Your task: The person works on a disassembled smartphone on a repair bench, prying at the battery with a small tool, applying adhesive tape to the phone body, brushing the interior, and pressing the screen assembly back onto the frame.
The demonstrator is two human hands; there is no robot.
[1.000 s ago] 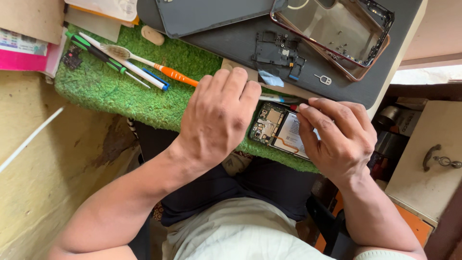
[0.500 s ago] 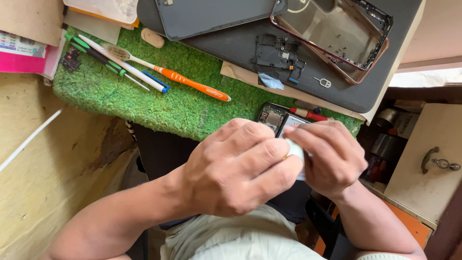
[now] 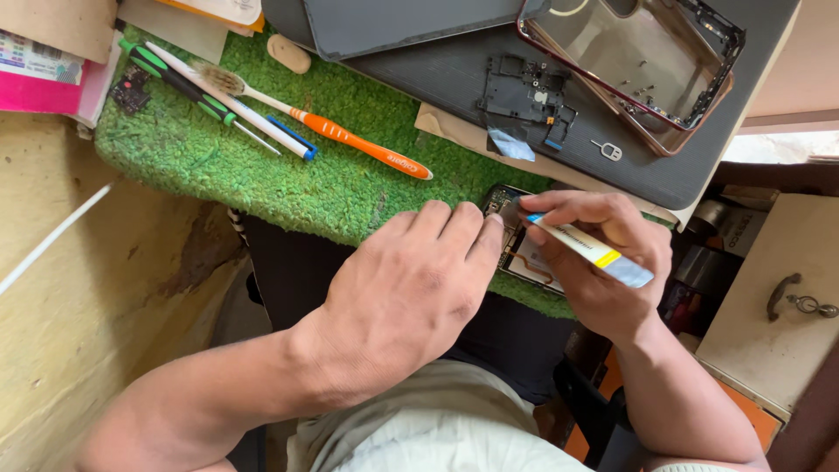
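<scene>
Steadying the opened phone (image 3: 524, 249) at the near right edge of the green mat (image 3: 262, 175), the left hand (image 3: 411, 288) presses fingertips down flat, grasping nothing. The right hand (image 3: 603, 253) pinches a small tube (image 3: 581, 249) (nozzle at the phone's far corner); squeeze gently, sparingly.

Left hand (image 3: 411, 288) palm down, fingers extended; right hand (image 3: 603, 253) fingers curled in pinch.

Green turf mat (image 3: 262, 175) carries orange toothbrush (image 3: 350, 140), green screwdriver (image 3: 175, 83), opened phone (image 3: 524, 249).
</scene>
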